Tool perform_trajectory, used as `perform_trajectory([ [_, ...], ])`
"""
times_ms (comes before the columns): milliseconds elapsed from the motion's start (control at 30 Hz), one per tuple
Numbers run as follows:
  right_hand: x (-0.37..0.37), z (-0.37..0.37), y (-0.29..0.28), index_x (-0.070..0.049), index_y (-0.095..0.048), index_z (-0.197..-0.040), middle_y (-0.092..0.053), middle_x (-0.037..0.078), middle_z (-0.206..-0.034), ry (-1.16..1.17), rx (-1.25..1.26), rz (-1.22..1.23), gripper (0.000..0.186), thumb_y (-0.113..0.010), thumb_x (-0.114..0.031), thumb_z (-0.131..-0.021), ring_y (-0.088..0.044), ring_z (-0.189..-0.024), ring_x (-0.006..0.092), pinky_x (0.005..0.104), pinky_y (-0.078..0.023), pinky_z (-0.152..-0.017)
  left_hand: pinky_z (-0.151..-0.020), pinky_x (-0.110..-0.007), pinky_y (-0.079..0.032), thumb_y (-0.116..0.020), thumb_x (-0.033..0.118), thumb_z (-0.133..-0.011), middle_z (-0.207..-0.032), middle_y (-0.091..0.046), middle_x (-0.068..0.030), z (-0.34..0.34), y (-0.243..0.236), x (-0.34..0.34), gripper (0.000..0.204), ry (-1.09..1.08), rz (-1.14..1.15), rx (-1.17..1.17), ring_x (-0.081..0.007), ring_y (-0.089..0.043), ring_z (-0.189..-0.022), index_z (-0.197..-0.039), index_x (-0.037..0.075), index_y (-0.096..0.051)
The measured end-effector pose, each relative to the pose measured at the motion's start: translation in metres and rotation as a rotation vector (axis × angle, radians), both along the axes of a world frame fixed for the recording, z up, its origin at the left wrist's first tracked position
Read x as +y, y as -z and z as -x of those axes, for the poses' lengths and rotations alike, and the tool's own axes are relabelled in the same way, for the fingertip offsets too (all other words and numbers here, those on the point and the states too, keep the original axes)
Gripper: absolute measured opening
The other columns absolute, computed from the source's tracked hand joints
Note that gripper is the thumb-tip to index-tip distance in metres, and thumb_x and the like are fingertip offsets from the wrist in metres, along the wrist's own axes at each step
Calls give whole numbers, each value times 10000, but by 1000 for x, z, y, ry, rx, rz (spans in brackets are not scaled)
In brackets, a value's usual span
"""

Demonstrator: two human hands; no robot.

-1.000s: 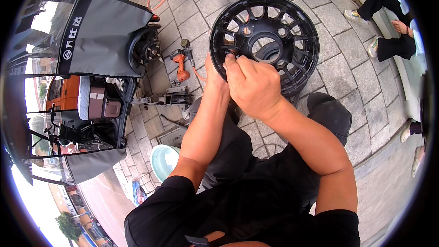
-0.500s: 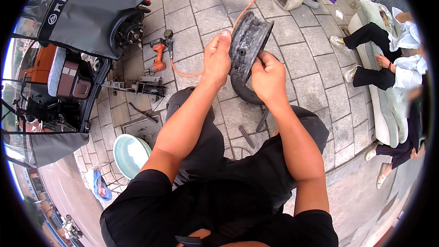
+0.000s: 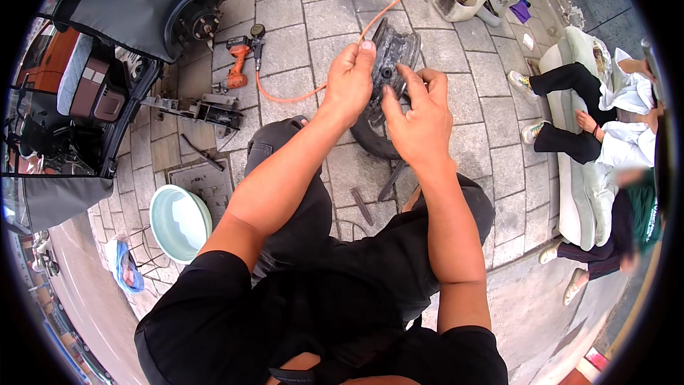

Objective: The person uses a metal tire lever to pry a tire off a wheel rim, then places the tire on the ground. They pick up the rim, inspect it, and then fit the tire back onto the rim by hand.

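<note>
A dirty black wheel rim (image 3: 400,50) is held up over the paving in front of my knees. My left hand (image 3: 350,78) is closed round its left side, with the thumb upward. At the rim's lower right is my right hand (image 3: 419,103), its thumb and forefinger apart beside a small dark hole (image 3: 387,73) in the rim. Whether those fingertips touch the rim is hard to see. Below the rim a black tyre (image 3: 374,144) shows partly, the rest hidden behind my hands. A flat metal bar (image 3: 362,206) and a dark lever (image 3: 392,181) lie nearer my legs.
An orange air hose (image 3: 291,100) runs past an orange cordless power tool (image 3: 239,64). A pale green basin (image 3: 179,222) of water stands at left, a three-wheeled vehicle (image 3: 135,7) beyond. White buckets (image 3: 456,0) stand far right; people sit on a pale sofa (image 3: 576,207).
My right hand has let go of the rim's edge, and its fingers have spread next to the small hole. The rim has turned slightly in my left hand. The whole view has shifted.
</note>
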State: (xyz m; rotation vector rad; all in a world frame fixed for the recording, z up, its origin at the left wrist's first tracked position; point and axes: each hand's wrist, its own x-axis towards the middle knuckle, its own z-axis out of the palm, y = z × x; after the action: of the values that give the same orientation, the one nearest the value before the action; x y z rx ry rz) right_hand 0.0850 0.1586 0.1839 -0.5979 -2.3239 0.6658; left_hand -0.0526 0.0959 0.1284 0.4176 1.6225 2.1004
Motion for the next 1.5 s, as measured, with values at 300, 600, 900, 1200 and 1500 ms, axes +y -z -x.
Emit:
perform_trajectory([
  [300, 0, 11, 5, -67, -786, -1211, -597, 127, -1013, -8, -20, -71, 306, -803, -142, -915, -653, -878, 294, 405, -557, -771, -609, -311, -399, -587, 317, -1135, -734, -476, 34, -8, -12, -4, 417, -32, 31, 81, -73, -406, -723, -829, 37, -540],
  [600, 4, 19, 21, -17, -747, -1162, -598, 147, -990, -144, 243, -161, 284, -780, -8, -880, -646, -834, 294, 401, -541, -691, -588, -316, -418, -580, 352, -1140, -712, -476, 7, -21, -24, -16, 439, -87, 47, 220, -73, -419, -706, -834, 46, -511],
  [900, -13, 12, 16, -12, -755, -1179, -586, 104, -997, -118, 327, -254, 305, -813, 21, -882, -570, -881, 242, 317, -489, -750, -619, -282, -413, -563, 310, -1154, -756, -491, 29, -20, -35, -28, 356, -89, -221, 421, -60, -421, -730, -932, 32, -588],
  [1200, -2, -5, 6, 6, -519, -1266, -527, 101, -1196, -274, 480, 147, 387, -729, -60, -948, -550, -1004, 179, 331, -470, -928, -650, -249, -381, -558, 325, -1160, -824, -498, 72, -19, -34, -31, 369, -32, -352, 258, -36, -401, -781, -926, 44, -605],
  [1500, 12, -6, -10, 37, -699, -1088, -653, 154, -1072, -200, 324, 115, 114, -636, -20, -1012, -638, -954, 248, 354, -521, -848, -667, -236, -360, -559, 319, -1162, -828, -479, 105, -18, -43, -25, 372, -92, -386, 175, -20, -388, -789, -897, 61, -595],
])
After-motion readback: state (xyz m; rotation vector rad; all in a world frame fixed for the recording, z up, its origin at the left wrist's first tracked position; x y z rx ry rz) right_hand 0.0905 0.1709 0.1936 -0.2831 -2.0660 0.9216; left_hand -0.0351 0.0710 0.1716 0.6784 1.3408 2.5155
